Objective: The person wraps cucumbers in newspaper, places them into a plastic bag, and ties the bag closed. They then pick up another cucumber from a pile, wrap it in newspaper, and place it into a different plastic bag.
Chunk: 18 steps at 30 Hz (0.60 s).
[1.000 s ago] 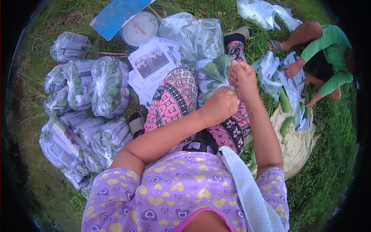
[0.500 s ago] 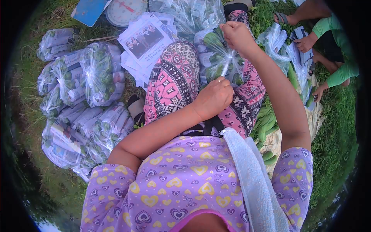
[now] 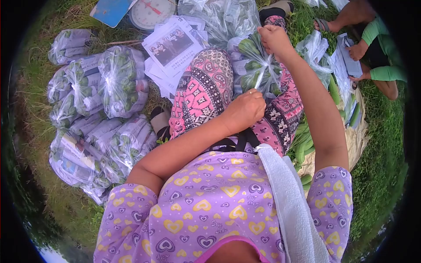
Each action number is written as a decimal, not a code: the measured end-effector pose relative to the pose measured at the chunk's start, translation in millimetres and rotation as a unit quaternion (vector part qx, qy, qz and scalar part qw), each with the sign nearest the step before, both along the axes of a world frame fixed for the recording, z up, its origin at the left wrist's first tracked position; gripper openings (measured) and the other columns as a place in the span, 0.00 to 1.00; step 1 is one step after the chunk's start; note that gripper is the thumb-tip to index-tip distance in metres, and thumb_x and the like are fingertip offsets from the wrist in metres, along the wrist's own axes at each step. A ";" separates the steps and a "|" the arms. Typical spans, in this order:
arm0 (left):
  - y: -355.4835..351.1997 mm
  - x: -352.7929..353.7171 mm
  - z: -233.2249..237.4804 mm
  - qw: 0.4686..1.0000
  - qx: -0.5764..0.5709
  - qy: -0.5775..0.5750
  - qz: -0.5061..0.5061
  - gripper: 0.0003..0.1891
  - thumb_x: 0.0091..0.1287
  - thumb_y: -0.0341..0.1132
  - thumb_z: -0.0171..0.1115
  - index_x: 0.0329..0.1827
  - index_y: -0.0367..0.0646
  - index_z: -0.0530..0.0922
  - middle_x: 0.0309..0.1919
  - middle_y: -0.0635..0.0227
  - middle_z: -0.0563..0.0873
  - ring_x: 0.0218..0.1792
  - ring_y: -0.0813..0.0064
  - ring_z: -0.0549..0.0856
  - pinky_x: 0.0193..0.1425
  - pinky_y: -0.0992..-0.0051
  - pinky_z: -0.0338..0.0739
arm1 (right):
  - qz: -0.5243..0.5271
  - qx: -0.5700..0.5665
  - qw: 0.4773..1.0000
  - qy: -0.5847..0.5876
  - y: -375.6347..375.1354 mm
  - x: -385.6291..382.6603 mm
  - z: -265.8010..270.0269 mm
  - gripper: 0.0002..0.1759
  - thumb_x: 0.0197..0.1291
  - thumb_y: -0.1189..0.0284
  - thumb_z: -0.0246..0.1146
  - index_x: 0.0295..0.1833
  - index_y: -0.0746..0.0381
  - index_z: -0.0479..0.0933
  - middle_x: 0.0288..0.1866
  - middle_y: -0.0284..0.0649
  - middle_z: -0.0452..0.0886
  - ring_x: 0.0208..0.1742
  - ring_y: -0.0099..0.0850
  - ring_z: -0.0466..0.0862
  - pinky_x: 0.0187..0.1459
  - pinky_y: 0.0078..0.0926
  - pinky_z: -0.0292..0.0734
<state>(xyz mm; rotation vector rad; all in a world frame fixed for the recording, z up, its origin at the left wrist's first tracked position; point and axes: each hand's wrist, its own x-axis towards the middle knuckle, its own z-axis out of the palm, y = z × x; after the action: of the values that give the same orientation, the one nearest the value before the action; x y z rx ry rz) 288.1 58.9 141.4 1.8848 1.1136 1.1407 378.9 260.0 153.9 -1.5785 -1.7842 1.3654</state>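
Note:
Between my knees is a clear plastic bag (image 3: 253, 65) of green vegetables wrapped in newspaper, its neck gathered into a twist. My left hand (image 3: 244, 110), at the lower left of the bag, is closed on the end of the twisted neck. Raised at the bag's upper right, my right hand (image 3: 275, 40) has its thumb and fingers pinched together; whatever they hold is too small to make out. Printed newspaper sheets (image 3: 171, 49) lie beside my left knee.
Filled bags (image 3: 123, 81) are piled on the grass at left. A dial scale (image 3: 151, 13) and empty plastic bags (image 3: 219, 19) lie ahead. At right, a co-worker's hands hold folded paper (image 3: 348, 57) near long green vegetables (image 3: 302, 142) on a sheet.
The whole view has shifted slightly. My right hand stays raised above the bag, my left at its neck. The co-worker's lower hand has moved up to the paper.

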 end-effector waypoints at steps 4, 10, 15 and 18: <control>8.1 -17.2 23.2 0.994 -0.075 -0.079 -0.004 0.13 0.60 0.27 0.55 0.19 0.36 0.65 0.19 0.61 0.67 0.25 0.64 0.71 0.31 0.67 0.67 | 0.003 0.102 0.994 -0.029 -22.1 13.3 21.2 0.17 0.57 0.68 0.56 0.17 0.60 0.68 0.13 0.32 0.69 0.15 0.21 0.68 0.19 0.23 0.63; 79.8 -42.2 72.9 0.859 -0.370 -0.352 0.035 0.13 0.65 0.34 0.52 0.21 0.44 0.69 0.20 0.75 0.73 0.24 0.84 0.71 0.26 0.81 0.63 | -0.121 0.081 0.985 0.086 -72.1 49.3 10.1 0.14 0.54 0.72 0.63 0.21 0.59 0.68 0.15 0.29 0.69 0.18 0.17 0.68 0.20 0.20 0.62; 136.4 -28.9 64.8 0.803 -0.432 -0.402 0.080 0.07 0.64 0.34 0.54 0.27 0.46 0.71 0.22 0.76 0.74 0.26 0.84 0.73 0.27 0.83 0.63 | -0.075 0.150 0.981 0.096 -105.8 28.2 36.7 0.08 0.53 0.70 0.65 0.33 0.64 0.78 0.17 0.30 0.72 0.21 0.20 0.71 0.24 0.21 0.67; 143.6 -18.0 68.8 0.838 -0.416 -0.345 0.083 0.06 0.64 0.35 0.55 0.28 0.47 0.72 0.22 0.76 0.75 0.26 0.84 0.73 0.28 0.83 0.63 | -0.036 0.142 0.989 0.002 -93.8 31.6 24.0 0.09 0.54 0.69 0.64 0.37 0.64 0.81 0.21 0.34 0.78 0.24 0.22 0.74 0.27 0.23 0.70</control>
<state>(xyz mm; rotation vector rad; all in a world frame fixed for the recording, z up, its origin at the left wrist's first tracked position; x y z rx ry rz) 270.1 202.5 210.1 0.6285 1.0827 1.0393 410.4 166.3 178.0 -1.4695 -1.8069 1.0274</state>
